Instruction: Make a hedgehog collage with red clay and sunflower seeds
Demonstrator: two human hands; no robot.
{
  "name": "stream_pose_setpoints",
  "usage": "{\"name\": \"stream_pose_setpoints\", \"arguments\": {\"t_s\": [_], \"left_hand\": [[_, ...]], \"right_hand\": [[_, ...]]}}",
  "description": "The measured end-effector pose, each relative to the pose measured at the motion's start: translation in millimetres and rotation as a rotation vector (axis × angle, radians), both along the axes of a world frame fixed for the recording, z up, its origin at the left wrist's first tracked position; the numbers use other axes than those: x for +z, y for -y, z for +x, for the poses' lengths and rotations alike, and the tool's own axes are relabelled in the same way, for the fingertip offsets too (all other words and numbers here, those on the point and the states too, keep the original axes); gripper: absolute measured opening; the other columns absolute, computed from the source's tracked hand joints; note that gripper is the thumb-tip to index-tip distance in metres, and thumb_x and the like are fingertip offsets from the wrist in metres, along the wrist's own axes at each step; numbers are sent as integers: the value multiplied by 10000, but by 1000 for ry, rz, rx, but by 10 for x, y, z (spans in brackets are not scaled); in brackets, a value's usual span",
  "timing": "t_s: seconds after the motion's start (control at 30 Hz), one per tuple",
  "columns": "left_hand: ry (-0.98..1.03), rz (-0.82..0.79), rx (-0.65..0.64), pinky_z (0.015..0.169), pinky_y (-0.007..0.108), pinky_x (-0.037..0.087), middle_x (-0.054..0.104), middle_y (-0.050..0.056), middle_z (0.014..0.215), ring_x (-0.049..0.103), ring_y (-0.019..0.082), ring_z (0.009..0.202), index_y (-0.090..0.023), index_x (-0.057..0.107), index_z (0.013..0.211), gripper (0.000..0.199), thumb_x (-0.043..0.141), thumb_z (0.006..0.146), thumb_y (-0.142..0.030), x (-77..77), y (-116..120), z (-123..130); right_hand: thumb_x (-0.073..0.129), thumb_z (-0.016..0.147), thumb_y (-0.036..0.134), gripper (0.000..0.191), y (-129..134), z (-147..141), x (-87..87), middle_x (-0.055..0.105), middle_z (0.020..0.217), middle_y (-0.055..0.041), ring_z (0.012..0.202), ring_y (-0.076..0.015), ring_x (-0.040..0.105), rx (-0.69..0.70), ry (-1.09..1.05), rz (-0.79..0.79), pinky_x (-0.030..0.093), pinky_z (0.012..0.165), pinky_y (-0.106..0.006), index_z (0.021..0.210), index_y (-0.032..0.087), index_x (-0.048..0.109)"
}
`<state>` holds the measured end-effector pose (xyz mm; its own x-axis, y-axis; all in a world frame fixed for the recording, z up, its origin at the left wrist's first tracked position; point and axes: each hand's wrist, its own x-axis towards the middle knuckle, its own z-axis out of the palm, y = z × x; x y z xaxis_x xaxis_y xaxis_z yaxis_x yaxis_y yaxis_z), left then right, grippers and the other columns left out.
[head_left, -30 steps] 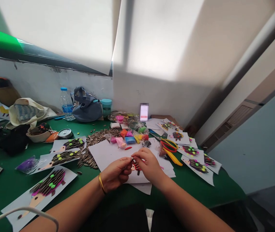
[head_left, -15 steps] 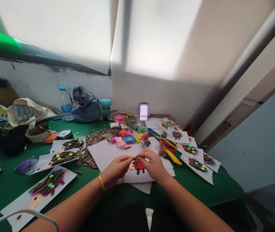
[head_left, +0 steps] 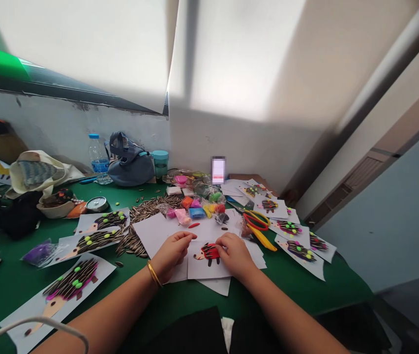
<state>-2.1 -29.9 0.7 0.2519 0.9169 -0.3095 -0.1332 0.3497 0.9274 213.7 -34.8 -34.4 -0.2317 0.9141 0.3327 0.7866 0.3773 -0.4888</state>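
Note:
A red clay hedgehog point(head_left: 210, 251) with a tan face, brown feet and several striped sunflower seeds in its back lies on a white sheet point(head_left: 198, 271). My right hand point(head_left: 236, 254) is over the sheet's right side, thumb and fingertips pinched together at the hedgehog's back. Whatever those fingertips hold is hidden. Left of the hedgehog, just off its head, my left hand point(head_left: 172, 254) has thumb and forefinger closed together; anything between them is too small to see. A lone sunflower seed point(head_left: 224, 228) and a red clay sliver point(head_left: 194, 225) lie on paper beyond my hands.
A sunflower seed pile point(head_left: 137, 238) spreads to the left. Bagged coloured clay point(head_left: 197, 212) sits behind the paper. Scissors point(head_left: 256, 220) and a yellow-handled tool point(head_left: 266, 241) lie on the right. Finished hedgehog cards point(head_left: 300, 260) flank both sides of the green table point(head_left: 121, 300).
My hands, which met above the hedgehog, have parted. The left drew back to the left; the right came down to the hedgehog's back. More of the hedgehog and a loose seed now show.

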Motion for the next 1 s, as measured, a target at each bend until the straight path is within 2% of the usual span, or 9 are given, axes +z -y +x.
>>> {"name": "stream_pose_setpoints", "arguments": {"t_s": [0.3,0.8,1.0], "left_hand": [[0,-11,4,411,211,51,274,-120,519,166,37,413,-146,589,978,400,673,711,-432,44,5,13],[8,-7,-1,411,219,43,271,-123,513,154,36,415,-139,583,990,387,651,728,-415,6,7,5],[24,-9,0,413,219,43,270,-124,508,154,36,415,-137,583,982,403,667,704,-416,11,13,14]], "right_hand": [[565,867,149,112,42,-23,45,622,875,-34,907,-197,545,8,111,31,368,820,-315,834,208,655],[571,895,181,103,36,-89,79,620,879,-17,903,-176,531,-15,224,38,315,792,-301,844,209,655],[577,896,204,103,22,-112,149,629,881,-25,904,-187,532,-6,324,26,297,768,-316,847,211,667]]}}
